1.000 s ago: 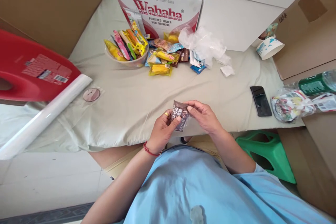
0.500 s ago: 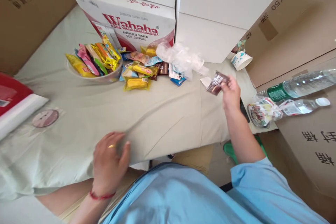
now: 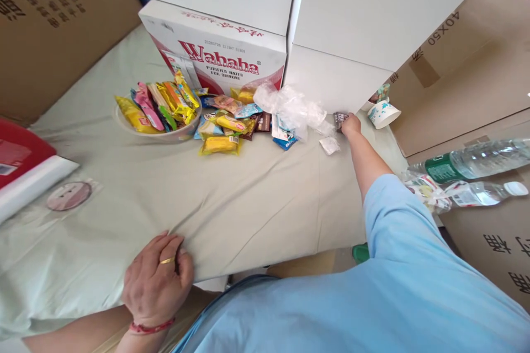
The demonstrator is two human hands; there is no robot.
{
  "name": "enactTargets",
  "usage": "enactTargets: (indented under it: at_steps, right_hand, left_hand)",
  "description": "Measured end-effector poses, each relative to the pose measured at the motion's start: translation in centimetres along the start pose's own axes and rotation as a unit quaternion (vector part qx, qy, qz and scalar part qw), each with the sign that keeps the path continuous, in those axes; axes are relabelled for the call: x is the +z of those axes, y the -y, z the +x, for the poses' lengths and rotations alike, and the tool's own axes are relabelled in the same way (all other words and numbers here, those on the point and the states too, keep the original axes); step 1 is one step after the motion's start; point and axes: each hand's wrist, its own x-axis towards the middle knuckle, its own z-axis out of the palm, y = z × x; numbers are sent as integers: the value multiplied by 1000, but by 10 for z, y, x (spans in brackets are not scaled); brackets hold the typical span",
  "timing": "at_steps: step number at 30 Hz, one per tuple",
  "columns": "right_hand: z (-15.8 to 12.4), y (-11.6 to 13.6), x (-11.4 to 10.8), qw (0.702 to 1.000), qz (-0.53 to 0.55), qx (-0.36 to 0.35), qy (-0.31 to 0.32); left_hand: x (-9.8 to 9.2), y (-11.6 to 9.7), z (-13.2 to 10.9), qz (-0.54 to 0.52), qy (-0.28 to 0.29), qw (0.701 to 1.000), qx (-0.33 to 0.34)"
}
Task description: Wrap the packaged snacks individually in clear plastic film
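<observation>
My right hand [image 3: 351, 123] reaches to the back right of the cloth-covered table and pinches a dark brown snack packet [image 3: 340, 121] near the foot of a white panel. A small crumpled white wrapper [image 3: 329, 145] lies just in front of that packet. To its left are a clear crumpled plastic bag [image 3: 285, 107] and a pile of wrapped snacks [image 3: 229, 123]. My left hand [image 3: 158, 278], with a ring and a red bracelet, rests at the near table edge. Its fingers are curled together, and I see nothing in them.
A clear plastic bowl [image 3: 169, 137] full of packaged snacks stands at the back left, before a Wahaha carton [image 3: 223, 58]. Paper cups [image 3: 383, 115] and plastic bottles [image 3: 476, 161] are on the right. A red package [image 3: 25, 149] and a round disc [image 3: 69, 196] lie left.
My right hand has moved away from me with the brown packet, bringing it to the white panel's foot. My left hand has shifted slightly left and nearer, its fingers more curled.
</observation>
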Motion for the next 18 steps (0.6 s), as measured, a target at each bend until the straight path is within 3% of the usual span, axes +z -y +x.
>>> enactTargets:
  at_steps: [4, 8, 10, 13, 15, 18]
  right_hand:
    - [-7, 5, -11, 999, -22, 27, -18]
    - [-43, 8, -34, 998, -18, -28, -55]
    - [-69, 6, -42, 994, 4, -104, -15]
    - [-103, -1, -46, 977, 2, -187, 102]
    - [-120, -5, -46, 974, -13, -169, 151]
    - [-142, 0, -44, 985, 24, -96, 139]
  left_hand:
    - [1, 2, -1, -5, -7, 1000, 8]
    - [2, 1, -1, -6, -17, 1000, 24]
    - [3, 0, -2, -6, -18, 999, 25]
    - [3, -1, -2, -2, -19, 1000, 22]
    - [3, -1, -1, -2, -19, 1000, 18]
    - [1, -4, 2, -20, -2, 1000, -9]
